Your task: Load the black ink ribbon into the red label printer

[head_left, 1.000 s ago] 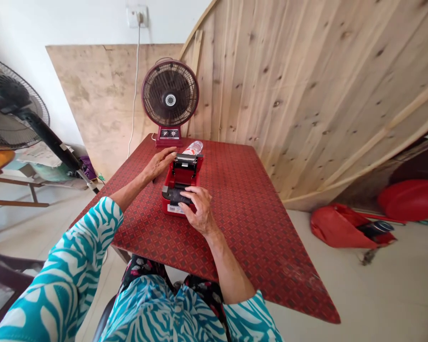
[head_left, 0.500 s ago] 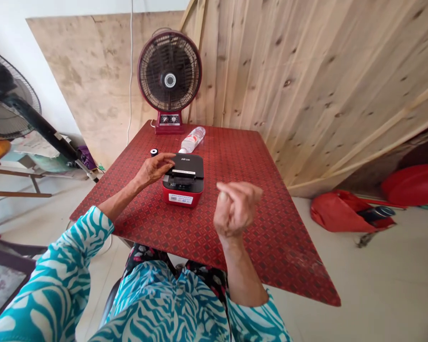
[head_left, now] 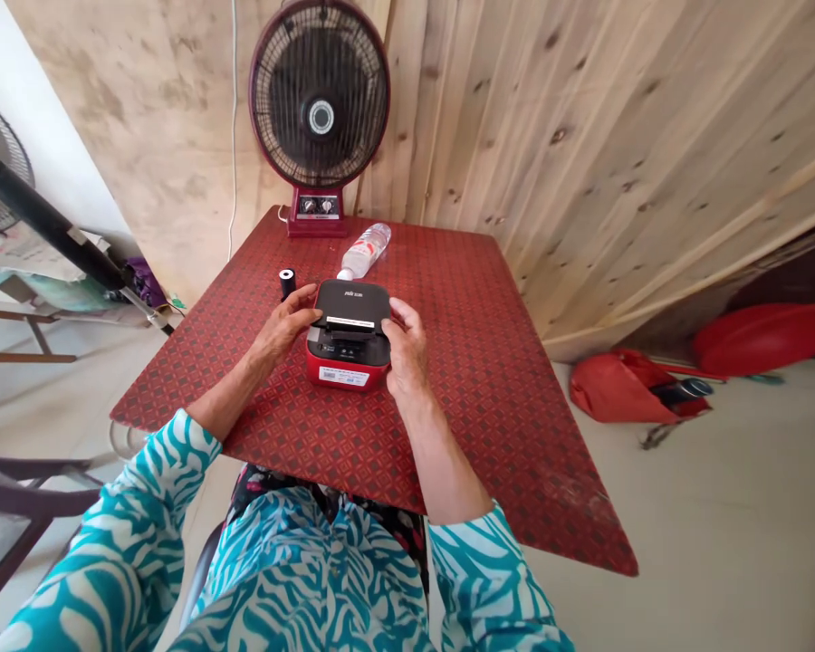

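Note:
A small label or receipt printer with a red base and a black lid stands on the table in front of me. A strip of white paper or label lies across the lid's front edge. My left hand holds the lid's left side, thumb near the front corner and fingers along the edge. On the opposite side, my right hand grips the lid's right edge between thumb and fingers. The lid seems slightly raised at the front. Just behind my left hand stands a short black roll with a white-ringed top.
A clear plastic bottle lies behind the printer. At the table's back is a dark red fan against the wooden wall. The table has a red patterned top. A red bag rests on the floor to the right.
My right hand has come from above the table's right part to the lid's right edge. My left hand keeps its place at the lid's left side. The view has shifted slightly.

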{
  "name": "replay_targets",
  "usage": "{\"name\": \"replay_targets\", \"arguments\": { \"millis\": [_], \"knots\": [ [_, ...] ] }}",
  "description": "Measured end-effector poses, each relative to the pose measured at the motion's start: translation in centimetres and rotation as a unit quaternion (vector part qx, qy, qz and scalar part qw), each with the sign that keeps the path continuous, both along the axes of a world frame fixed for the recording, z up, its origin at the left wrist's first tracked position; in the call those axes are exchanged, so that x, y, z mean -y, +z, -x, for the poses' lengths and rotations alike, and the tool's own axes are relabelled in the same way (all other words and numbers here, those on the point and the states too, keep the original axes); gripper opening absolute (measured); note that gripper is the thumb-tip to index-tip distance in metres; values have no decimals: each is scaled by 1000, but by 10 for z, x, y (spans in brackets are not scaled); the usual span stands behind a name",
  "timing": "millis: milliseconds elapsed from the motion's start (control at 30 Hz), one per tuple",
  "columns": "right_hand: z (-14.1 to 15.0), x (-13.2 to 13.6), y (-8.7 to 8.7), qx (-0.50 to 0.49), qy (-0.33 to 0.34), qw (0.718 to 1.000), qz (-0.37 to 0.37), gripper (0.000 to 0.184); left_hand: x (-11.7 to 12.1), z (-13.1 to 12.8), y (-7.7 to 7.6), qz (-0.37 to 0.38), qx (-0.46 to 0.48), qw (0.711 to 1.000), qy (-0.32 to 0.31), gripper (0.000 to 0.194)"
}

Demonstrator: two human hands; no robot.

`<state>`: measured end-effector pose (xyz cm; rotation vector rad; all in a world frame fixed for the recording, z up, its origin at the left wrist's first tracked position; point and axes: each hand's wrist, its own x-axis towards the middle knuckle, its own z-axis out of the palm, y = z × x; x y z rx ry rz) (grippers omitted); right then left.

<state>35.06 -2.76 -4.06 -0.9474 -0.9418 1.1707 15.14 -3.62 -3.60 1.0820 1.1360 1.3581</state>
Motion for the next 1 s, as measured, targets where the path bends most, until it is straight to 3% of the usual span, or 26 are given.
{"name": "replay_targets", "arguments": {
  "millis": [300,433,667,1000],
  "knots": [
    [-6,5,0,24,25,999,8,47,3,-4,-6,-38,0,998,-52,76],
    [-2,8,-7,1,-10,1000,12,42,8,-5,-12,-56,27,997,-56,74],
    [6,10,-29,-48,-76,996,7,41,14,2,-15,-53,74,985,-146,88],
    [5,4,-48,-24,-85,996,32,34,18,-14,-19,-63,134,984,-98,81]
  ]
}}
